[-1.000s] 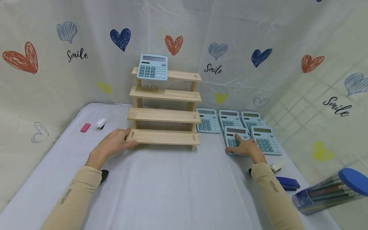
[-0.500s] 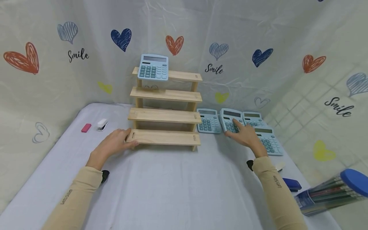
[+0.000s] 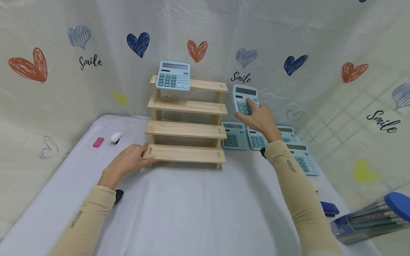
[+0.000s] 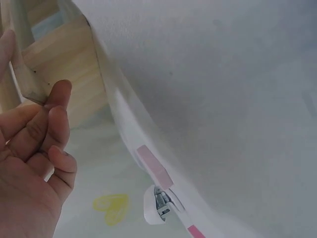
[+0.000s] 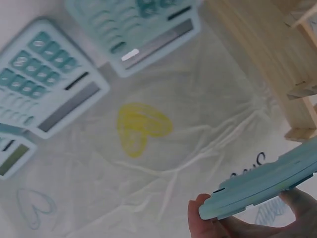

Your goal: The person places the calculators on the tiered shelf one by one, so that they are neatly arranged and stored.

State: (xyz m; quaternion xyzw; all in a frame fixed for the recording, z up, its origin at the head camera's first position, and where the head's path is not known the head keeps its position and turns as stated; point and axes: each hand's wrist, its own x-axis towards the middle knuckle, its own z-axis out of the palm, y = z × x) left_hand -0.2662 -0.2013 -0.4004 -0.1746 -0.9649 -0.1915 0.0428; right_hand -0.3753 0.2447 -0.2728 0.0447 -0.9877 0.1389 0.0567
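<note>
My right hand [image 3: 261,119] grips a light blue calculator [image 3: 242,96] by its sides, raised off the table to the right of the four-tier wooden shelf rack [image 3: 185,129]. Seen edge-on in the right wrist view, the same calculator [image 5: 262,178] lies between thumb and fingers. My left hand [image 3: 123,165] pinches the left end of the rack's lowest board, thumb at the front. The left wrist view shows the curled fingers of that hand [image 4: 34,148] against the wood. Another calculator [image 3: 173,75] leans upright at the left of the top tier.
Several more calculators [image 3: 235,137] lie right of the rack, partly behind my right arm. A pink eraser [image 3: 98,142] and a white mini stapler [image 3: 116,139] lie at left. At right are a blue stapler [image 3: 329,208] and a tub of pencils [image 3: 362,224].
My right hand has picked up the front calculator from the group and carried it up and left, toward the rack's upper tiers. The left hand has stayed on the lowest board.
</note>
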